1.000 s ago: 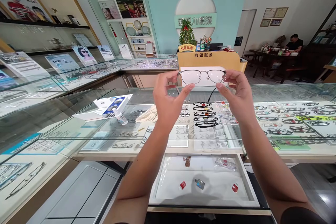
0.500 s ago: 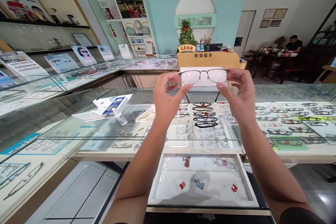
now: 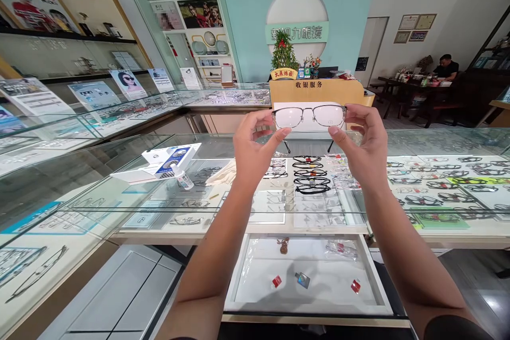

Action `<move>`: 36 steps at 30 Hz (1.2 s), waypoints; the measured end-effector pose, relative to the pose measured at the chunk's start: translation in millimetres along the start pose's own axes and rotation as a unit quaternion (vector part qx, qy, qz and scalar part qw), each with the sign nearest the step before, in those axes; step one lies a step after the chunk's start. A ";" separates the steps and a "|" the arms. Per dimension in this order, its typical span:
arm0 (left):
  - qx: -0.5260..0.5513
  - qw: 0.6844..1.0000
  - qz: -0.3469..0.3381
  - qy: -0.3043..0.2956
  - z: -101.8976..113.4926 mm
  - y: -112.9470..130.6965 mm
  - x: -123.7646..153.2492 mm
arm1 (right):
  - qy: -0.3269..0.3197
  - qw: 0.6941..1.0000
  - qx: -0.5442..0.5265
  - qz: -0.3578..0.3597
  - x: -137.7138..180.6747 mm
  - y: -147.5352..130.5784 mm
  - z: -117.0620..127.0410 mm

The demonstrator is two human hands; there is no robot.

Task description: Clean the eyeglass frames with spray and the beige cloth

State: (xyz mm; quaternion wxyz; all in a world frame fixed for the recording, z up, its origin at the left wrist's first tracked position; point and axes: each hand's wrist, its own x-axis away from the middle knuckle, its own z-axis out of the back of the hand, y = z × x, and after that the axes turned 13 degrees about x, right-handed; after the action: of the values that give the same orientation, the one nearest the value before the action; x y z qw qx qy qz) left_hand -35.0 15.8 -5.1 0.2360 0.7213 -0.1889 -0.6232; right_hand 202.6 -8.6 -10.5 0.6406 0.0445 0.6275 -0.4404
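I hold a pair of thin metal-framed glasses (image 3: 309,116) up at arm's length, lenses facing me and level. My left hand (image 3: 255,146) pinches the left end of the frame between thumb and fingers. My right hand (image 3: 360,143) pinches the right end the same way. Both temple arms hang down behind the lenses. Below my hands lies a glass display counter (image 3: 119,191) with rows of dark frames (image 3: 311,175) inside.
An open white drawer (image 3: 306,276) with small red and blue items sits below the counter. A white box and small bottle (image 3: 175,167) rest on the glass at left. A cashier desk (image 3: 319,90) stands behind. A person sits at a table far right (image 3: 446,66).
The glasses have shifted slightly right and levelled out, and both temple arms now hang open below the lenses. My hands stay in nearly the same place.
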 end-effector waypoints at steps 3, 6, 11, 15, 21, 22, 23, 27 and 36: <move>-0.001 1.000 -0.003 0.000 0.6 -1.7 -0.1 | -0.001 1.000 0.003 0.005 -0.3 -0.4 0.2; -0.018 0.999 -0.026 -0.002 1.5 -4.4 0.5 | 0.003 1.000 -0.002 0.008 -0.2 0.5 -0.8; -0.079 0.989 -0.121 0.006 0.8 -6.2 3.6 | 0.004 1.000 0.010 0.018 0.7 5.6 -6.0; -0.115 0.983 -0.145 0.011 -1.4 -4.3 5.3 | 0.007 1.000 0.013 0.017 1.6 8.9 -9.3; -0.121 0.979 -0.161 0.006 -1.6 -6.5 5.0 | 0.011 0.999 0.027 0.036 3.3 9.9 -11.1; -0.122 0.978 -0.169 0.003 -1.5 -7.7 4.9 | 0.016 0.998 0.033 0.042 3.8 10.3 -11.9; -0.122 0.977 -0.177 0.001 -1.5 -9.0 4.8 | 0.023 0.998 0.041 0.050 4.2 10.7 -12.7; -0.106 0.977 -0.183 0.005 -3.1 -16.4 4.5 | 0.054 0.992 0.072 0.086 5.5 10.2 -16.0; -0.020 0.993 -0.112 0.019 -6.4 -44.8 4.5 | 0.087 0.981 0.093 0.144 9.0 -3.0 -18.6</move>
State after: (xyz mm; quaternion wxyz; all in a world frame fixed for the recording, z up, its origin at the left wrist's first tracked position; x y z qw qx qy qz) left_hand -29.0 50.5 -33.8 0.1827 0.7447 -0.0897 -0.6356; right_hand 185.0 -3.6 -20.5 0.6330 0.2324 0.6242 -0.3946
